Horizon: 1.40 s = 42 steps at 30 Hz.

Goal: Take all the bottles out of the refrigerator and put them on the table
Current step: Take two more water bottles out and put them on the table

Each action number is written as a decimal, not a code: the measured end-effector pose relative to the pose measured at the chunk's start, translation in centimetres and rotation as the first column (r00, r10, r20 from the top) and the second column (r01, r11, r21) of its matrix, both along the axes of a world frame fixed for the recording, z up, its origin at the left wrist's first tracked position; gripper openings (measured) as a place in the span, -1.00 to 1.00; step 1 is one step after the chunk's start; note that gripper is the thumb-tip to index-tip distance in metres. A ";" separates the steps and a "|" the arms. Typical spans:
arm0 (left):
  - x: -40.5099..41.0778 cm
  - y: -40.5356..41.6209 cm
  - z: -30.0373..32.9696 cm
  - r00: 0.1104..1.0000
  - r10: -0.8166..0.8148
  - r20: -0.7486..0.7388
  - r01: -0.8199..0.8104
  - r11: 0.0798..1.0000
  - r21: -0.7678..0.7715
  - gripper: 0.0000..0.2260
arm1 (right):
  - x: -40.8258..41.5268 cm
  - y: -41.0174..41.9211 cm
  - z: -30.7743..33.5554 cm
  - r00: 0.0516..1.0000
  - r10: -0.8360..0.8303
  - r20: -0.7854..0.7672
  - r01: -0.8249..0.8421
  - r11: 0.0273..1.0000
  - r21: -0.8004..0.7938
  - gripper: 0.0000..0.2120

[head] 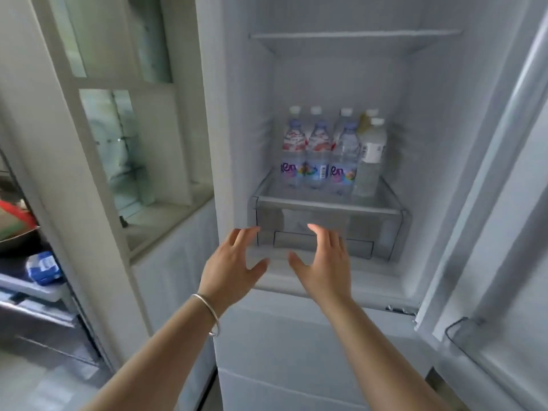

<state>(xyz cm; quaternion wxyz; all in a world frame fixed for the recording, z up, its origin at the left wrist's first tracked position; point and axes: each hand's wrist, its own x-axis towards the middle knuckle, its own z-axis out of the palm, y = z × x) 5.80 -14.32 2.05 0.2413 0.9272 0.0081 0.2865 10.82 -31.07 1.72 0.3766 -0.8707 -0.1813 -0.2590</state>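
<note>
I see both of my hands held out in front of the open refrigerator point(444, 173), and neither one holds anything. My left hand point(234, 264) has its fingers spread apart and a bit bent, with the thumb sticking out to the side. A silver bracelet point(207, 312) sits on that wrist. My right hand point(321, 262) is just beside the left one, with its fingers mostly straight and close together and the thumb pointing toward the left hand. The two hands do not touch. Right behind my fingertips is a clear drawer point(326, 229) at the bottom of the fridge space. The bottles point(329, 152) stand above and past my hands, on the glass shelf point(326, 200) that lies over the drawer. They stand upright and packed close together. Three in front have bright, colourful labels, and one on the right side has a white label point(372, 151). More white caps poke up behind them, but I cannot tell how many bottles there are in all. The fridge door point(504, 232) hangs open to the right of my right hand. To the left of my left hand is a white cabinet with glass panes point(118, 129).
</note>
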 end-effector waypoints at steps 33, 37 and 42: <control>39.5 -0.2 7.6 0.955 -0.052 0.293 0.255 0.651 -0.715 -0.62 | 36.0 6.2 11.2 0.998 -0.061 -0.022 0.065 0.901 0.429 -0.71; 39.2 -0.7 6.7 0.949 -0.048 0.312 0.272 0.627 -0.730 -0.51 | 36.0 6.8 10.3 0.985 -0.158 0.073 0.119 0.918 0.379 -0.66; 39.1 -0.3 5.7 0.952 -0.046 0.302 0.269 0.593 -0.759 -0.50 | 34.5 6.9 9.1 0.964 -0.185 0.193 0.100 0.919 0.380 -0.55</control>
